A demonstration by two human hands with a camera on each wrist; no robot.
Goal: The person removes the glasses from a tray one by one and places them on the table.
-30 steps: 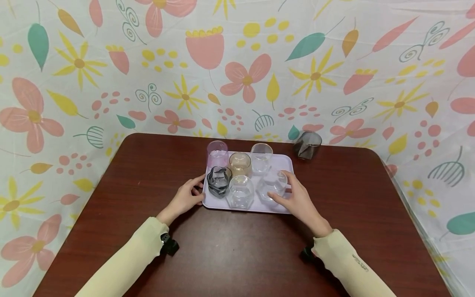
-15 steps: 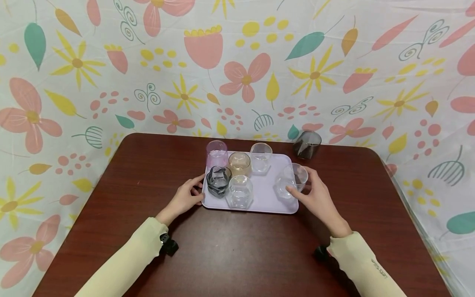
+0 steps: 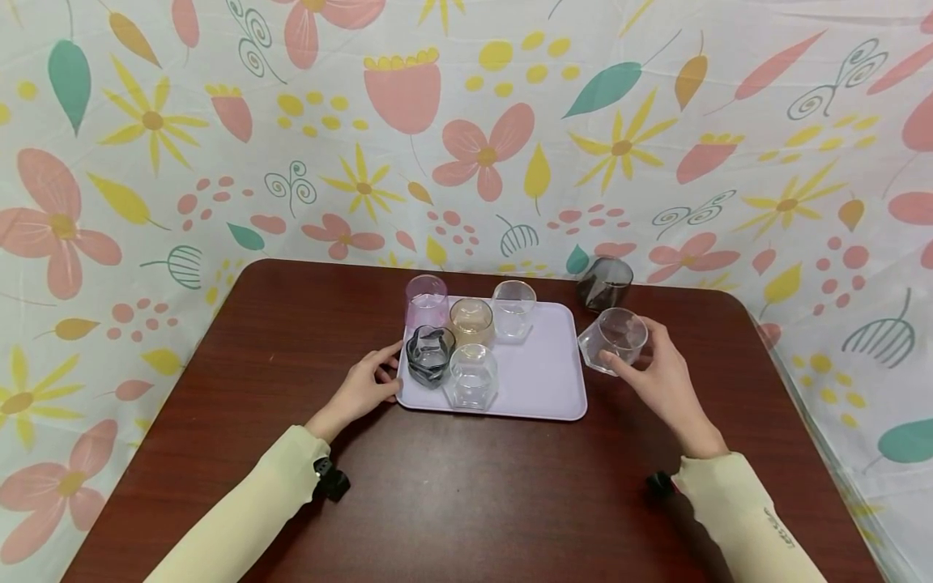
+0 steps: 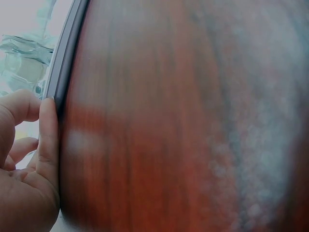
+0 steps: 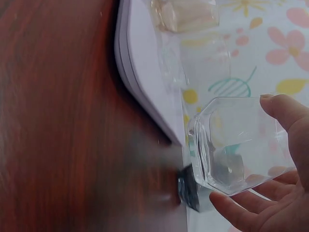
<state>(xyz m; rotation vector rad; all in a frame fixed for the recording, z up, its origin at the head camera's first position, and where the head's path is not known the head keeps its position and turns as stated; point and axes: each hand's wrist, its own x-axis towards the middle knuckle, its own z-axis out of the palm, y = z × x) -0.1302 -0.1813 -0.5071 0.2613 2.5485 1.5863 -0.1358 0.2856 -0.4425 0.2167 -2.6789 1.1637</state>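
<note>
Table (image 3: 466, 502), 2 hands (image 3: 366, 380) (image 3: 666, 385): left on tray (image 3: 543, 372), right around clear glass (image 3: 611, 336)

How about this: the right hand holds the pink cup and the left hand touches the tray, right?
The colour is wrong: the right hand holds a clear cup, as the head view shows. The left hand does touch the tray.

On your bench (image 3: 459, 502), the tray (image 3: 543, 374) carries five glasses (image 3: 472, 324) on its left and middle, your left grip (image 3: 366, 380) at its left edge. Right of the tray, your right grip (image 3: 665, 382) holds a tumbler (image 3: 615, 334), another glass (image 3: 605, 285) behind.
</note>
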